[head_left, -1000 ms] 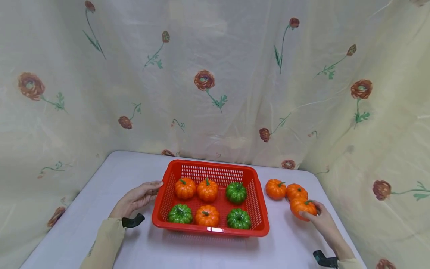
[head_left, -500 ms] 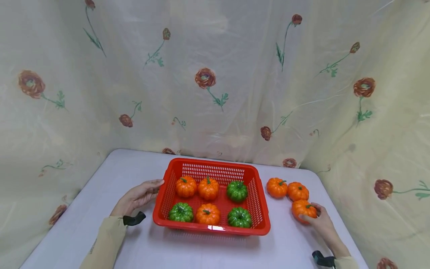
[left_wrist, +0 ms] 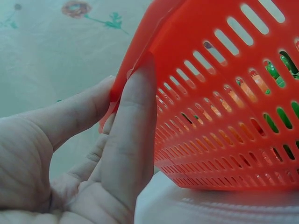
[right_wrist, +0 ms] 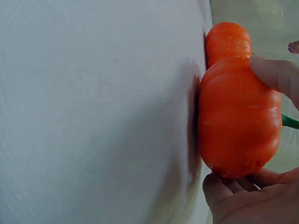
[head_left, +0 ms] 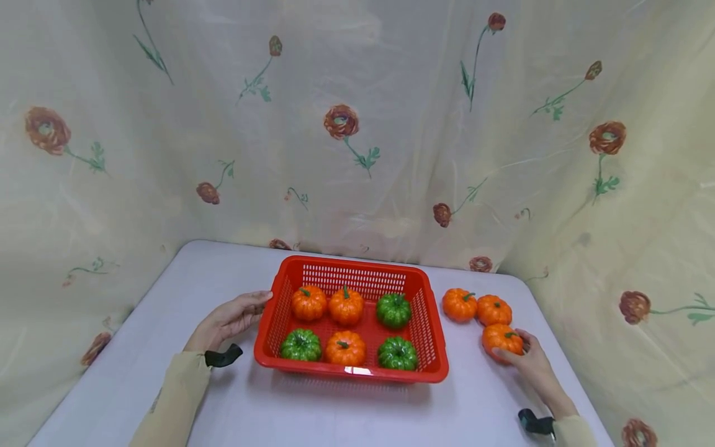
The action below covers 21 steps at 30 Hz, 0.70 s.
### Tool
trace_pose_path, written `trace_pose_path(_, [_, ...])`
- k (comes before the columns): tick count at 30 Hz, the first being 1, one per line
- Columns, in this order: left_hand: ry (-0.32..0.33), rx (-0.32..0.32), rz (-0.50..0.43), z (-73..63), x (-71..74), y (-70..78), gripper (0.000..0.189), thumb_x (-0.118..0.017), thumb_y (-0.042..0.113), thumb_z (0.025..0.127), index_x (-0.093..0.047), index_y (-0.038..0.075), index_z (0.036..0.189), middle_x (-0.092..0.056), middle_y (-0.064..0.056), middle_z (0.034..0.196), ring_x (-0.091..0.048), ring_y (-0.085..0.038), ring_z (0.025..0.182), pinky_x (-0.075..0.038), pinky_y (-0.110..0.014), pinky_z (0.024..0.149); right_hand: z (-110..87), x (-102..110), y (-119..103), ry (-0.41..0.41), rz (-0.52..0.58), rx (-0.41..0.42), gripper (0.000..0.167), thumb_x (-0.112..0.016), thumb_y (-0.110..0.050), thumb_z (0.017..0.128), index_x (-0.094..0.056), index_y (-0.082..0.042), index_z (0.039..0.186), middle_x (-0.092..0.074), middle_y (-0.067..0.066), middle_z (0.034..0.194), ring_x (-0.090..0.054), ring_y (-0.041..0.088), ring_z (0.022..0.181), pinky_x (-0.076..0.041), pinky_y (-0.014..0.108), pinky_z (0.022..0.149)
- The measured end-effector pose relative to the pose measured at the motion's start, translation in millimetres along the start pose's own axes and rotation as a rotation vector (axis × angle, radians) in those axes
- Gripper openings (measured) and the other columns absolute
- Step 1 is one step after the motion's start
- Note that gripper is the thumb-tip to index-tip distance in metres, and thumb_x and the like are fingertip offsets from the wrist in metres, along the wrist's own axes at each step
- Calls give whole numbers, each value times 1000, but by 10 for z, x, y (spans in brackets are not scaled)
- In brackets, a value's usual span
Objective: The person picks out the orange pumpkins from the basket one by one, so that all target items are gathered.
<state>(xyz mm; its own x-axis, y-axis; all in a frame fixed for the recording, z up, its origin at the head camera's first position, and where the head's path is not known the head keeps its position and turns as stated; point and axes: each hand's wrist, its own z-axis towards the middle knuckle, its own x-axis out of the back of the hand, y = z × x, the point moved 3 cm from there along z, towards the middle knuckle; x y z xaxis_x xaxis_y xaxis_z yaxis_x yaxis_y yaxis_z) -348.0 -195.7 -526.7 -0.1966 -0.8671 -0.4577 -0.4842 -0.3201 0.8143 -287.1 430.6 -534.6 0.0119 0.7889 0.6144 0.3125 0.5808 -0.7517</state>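
Observation:
A red plastic basket (head_left: 352, 371) with slotted walls holds three orange pumpkins and three green ones. My left hand (head_left: 237, 318) pinches the basket's left rim; in the left wrist view the thumb is on one side of the rim (left_wrist: 135, 51) and the fingers are on the other. At the right of the table my right hand (head_left: 530, 363) grips an orange pumpkin (head_left: 499, 340) with a green stem, thumb on one side and fingers on the other. The right wrist view shows this pumpkin (right_wrist: 238, 121) close over the white tabletop, its shadow beside it.
Two more orange pumpkins, one near the basket (head_left: 459, 305) and one beside it (head_left: 494, 310), sit just behind the gripped one. The white table (head_left: 335, 422) is bordered at the back and sides by a flower-patterned curtain (head_left: 391, 205).
The right hand has lowered the orange pumpkin slightly, just in front of the other two. The left hand keeps its hold on the basket's rim. The head view has tilted a little.

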Motion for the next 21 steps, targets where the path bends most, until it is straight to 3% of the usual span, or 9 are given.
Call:
trace_pose_path(3, [32, 7, 5, -8, 9, -6, 62, -67, 23, 92, -39, 4, 144, -67, -7, 117, -69, -17, 99, -56, -29, 88, -12, -6, 12, -5, -12, 11, 109, -68, -47, 87, 1, 9, 150, -9, 36, 153, -14, 48, 141, -18, 61, 117])
trace_pose_path(7, [3, 11, -16, 2, -5, -7, 60, -65, 21, 93, -38, 4, 143, -66, -7, 116, -69, -17, 98, -57, -29, 87, -52, -3, 12, 11, 3, 31, 112, -70, -45, 86, 5, 8, 150, -6, 35, 155, -12, 49, 143, -17, 59, 118])
trace_pose_path(11, [-34, 6, -16, 8, -17, -4, 55, -60, 18, 96, -36, 2, 143, -68, -7, 113, -70, -17, 96, -57, -28, 86, -130, 41, -76, 88, 12, 74, 110, -68, -47, 87, 5, 3, 152, -3, 31, 157, -10, 49, 144, -18, 60, 117])
trace_pose_path(14, [-44, 2, 0, -3, -14, -4, 54, -59, 18, 97, -37, 2, 143, -68, -7, 113, -70, -17, 96, -57, -28, 85, -224, 72, -253, 158, 6, 127, 106, -67, -48, 87, 2, -4, 154, -4, 27, 159, -10, 46, 145, -21, 60, 115])
trace_pose_path(16, [-10, 3, 18, -30, 0, -4, 55, -63, 22, 94, -40, 3, 141, -68, -6, 115, -69, -17, 98, -57, -29, 87, -286, 85, -415, 177, 8, 198, 101, -68, -47, 87, -3, -8, 155, -8, 24, 160, -12, 45, 145, -22, 59, 113])
trace_pose_path(21, [26, 12, 20, -34, 14, 15, 61, -68, 25, 91, -41, 6, 142, -68, -5, 116, -69, -17, 98, -57, -28, 86, -408, 24, -901, 80, 1, 388, 90, -69, -41, 88, -15, -10, 154, -22, 18, 158, -20, 41, 144, -27, 59, 111])
